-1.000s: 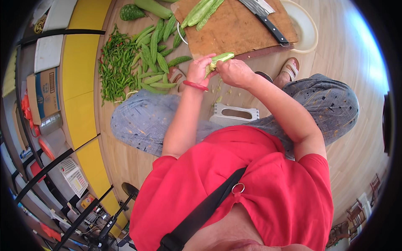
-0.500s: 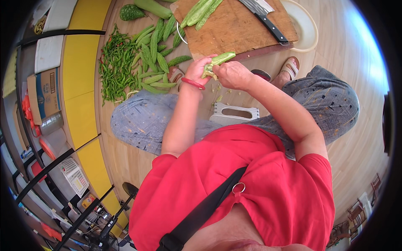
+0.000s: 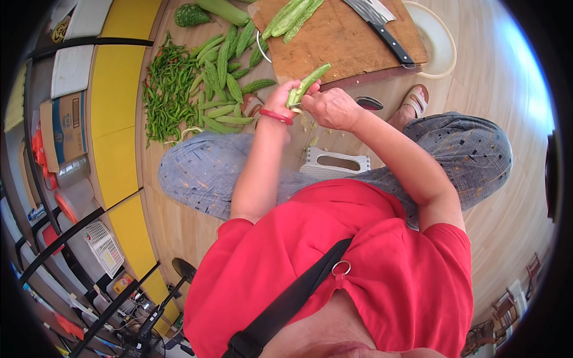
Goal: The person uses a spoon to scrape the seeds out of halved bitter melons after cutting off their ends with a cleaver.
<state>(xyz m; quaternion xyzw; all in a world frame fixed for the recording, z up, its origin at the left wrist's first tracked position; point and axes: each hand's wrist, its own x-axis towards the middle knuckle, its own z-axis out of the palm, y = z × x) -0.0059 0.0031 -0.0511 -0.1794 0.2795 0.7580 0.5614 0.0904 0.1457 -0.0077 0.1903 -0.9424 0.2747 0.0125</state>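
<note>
Left hand (image 3: 279,100) — fingers closed around the lower end of a halved green bitter gourd (image 3: 306,83), a red bangle (image 3: 276,116) on its wrist. Right hand (image 3: 332,107) — curled in against the same gourd half from the right, fingertips at its cut face; whether it holds a tool I cannot tell. The gourd half stands tilted, its tip pointing up and to the right, just in front of the near edge of the brown wooden chopping board (image 3: 346,42).

On the board: several long green gourd strips (image 3: 293,17) at its far left, and a black-handled steel cleaver (image 3: 382,27) lying to the right. Round cream plate (image 3: 440,42) — touching the board's right edge. Heap of whole green bitter gourds (image 3: 225,74) on the wooden floor left of the board; beside it, further left, a spread of thin green chillies (image 3: 167,95). White plastic stool (image 3: 334,164) between the knees.
</note>
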